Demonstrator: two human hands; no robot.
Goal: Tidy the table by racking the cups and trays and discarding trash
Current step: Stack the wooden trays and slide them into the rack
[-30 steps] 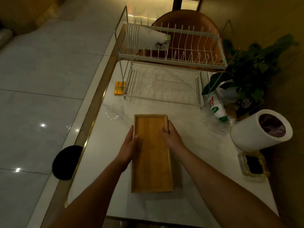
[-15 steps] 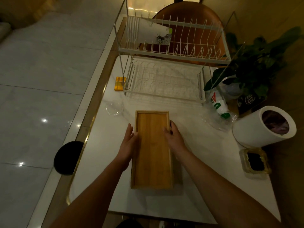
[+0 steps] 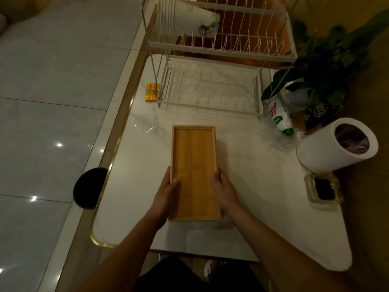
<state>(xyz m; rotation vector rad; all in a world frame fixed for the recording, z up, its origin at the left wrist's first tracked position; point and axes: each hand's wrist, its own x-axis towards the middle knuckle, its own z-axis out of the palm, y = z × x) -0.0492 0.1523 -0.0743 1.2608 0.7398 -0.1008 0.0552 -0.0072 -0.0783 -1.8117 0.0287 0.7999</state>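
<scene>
Wooden tray [image 3: 193,161] is staying put; left hand [image 3: 168,190] and right hand [image 3: 225,190], gripping its long sides, are sliding toward 6 o'clock. Racking is probably coming.

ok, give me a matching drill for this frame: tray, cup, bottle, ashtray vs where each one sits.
Things:
1. tray
2. cup
3. bottle
4. ashtray

Places:
A. lying on its side in the top tier of the rack
B. at the right edge of the table, nearer the person than the bin
C. held between the left hand and the right hand
D. on clear plastic by the rack's right end

Pairs: 1-C, 2-A, 3-D, 4-B
</scene>
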